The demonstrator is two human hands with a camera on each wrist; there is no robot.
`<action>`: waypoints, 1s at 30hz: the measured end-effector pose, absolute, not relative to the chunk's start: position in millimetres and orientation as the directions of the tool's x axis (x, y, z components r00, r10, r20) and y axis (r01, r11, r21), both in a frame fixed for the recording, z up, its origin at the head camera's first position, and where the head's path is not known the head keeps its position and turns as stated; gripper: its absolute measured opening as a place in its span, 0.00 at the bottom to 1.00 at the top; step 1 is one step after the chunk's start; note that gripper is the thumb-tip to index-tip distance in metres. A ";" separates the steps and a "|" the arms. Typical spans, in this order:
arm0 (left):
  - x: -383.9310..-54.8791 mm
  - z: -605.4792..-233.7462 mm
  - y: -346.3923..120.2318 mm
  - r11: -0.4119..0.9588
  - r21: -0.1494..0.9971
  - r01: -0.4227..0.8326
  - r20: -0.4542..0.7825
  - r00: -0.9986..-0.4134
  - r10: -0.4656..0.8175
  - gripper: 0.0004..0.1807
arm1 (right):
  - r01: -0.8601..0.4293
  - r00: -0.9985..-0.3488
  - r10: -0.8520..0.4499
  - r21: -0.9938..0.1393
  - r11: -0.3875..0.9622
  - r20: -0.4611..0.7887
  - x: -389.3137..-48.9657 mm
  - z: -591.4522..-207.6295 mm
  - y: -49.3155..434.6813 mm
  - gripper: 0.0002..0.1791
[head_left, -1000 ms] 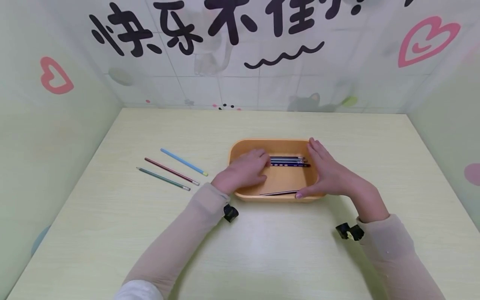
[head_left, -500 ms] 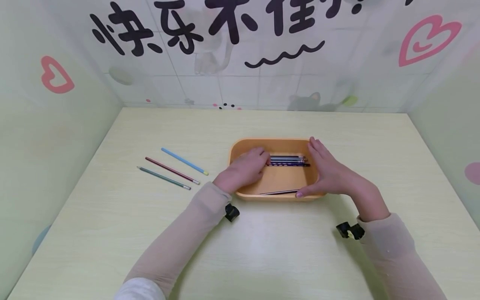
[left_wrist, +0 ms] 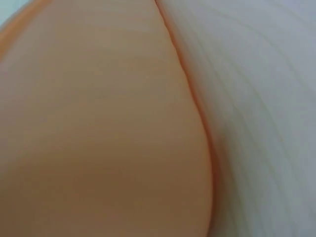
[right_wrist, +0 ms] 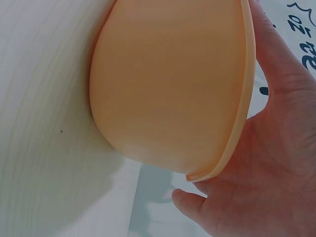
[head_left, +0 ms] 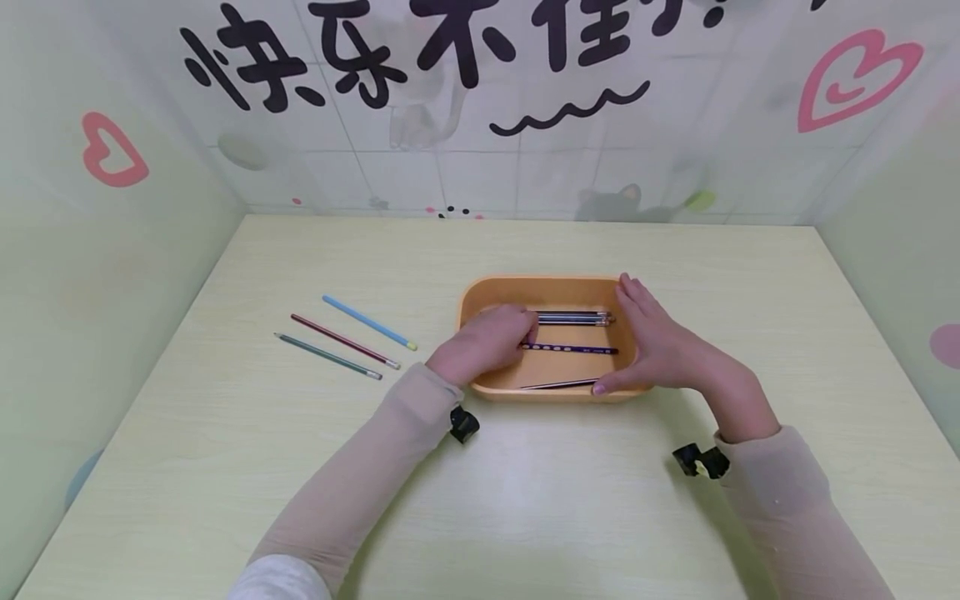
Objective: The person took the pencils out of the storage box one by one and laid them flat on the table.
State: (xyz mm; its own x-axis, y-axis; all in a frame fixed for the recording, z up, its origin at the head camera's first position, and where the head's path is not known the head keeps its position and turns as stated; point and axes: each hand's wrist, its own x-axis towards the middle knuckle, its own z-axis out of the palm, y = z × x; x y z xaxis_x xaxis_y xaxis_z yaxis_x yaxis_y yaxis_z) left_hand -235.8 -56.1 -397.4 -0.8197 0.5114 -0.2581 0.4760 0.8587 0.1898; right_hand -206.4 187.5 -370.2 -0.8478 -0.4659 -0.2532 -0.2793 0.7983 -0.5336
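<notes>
My left hand reaches into an orange plastic box, fingers curled at the left end of a dark blue pencil with pale dots. Behind it, several striped pencils lie side by side, their left ends hidden by that hand. One thin dark pencil lies along the front wall. My right hand spans the box's right end, thumb at the front rim and straight fingers at the back corner. The right wrist view shows its palm against the rim. The left wrist view shows only the box's outer wall and tabletop.
Left of the box, a blue pencil, a red pencil and a green pencil lie slanted on the pale wooden table. Printed panels enclose the table at the back and both sides.
My left hand has drawn the dotted dark blue pencil forward, apart from the striped ones. The right hand and the box stay in place.
</notes>
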 end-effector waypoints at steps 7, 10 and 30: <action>-235.0 -397.1 -56.6 0.845 0.238 0.479 -0.285 -0.797 0.532 0.10 | -0.284 -0.842 -0.477 -0.544 0.790 -0.253 -205.9 -369.7 188.7 0.80; -234.8 -397.7 -57.8 0.835 0.244 0.494 -0.275 -0.790 0.548 0.11 | -0.277 -0.843 -0.473 -0.548 0.789 -0.256 -205.8 -369.5 188.5 0.79; -224.1 -373.2 -67.9 0.774 0.336 0.536 -0.103 -0.796 0.596 0.08 | -0.278 -0.844 -0.473 -0.548 0.789 -0.253 -205.2 -369.9 188.2 0.79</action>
State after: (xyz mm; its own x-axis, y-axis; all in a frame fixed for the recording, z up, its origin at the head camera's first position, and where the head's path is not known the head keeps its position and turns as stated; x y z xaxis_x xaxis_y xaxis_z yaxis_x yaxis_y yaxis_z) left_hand -224.1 -67.9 -373.2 -0.7962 0.5962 -0.1031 0.5362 0.7743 0.3361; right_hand -205.2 188.2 -369.9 -0.8438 -0.4734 -0.2527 -0.2782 0.7887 -0.5483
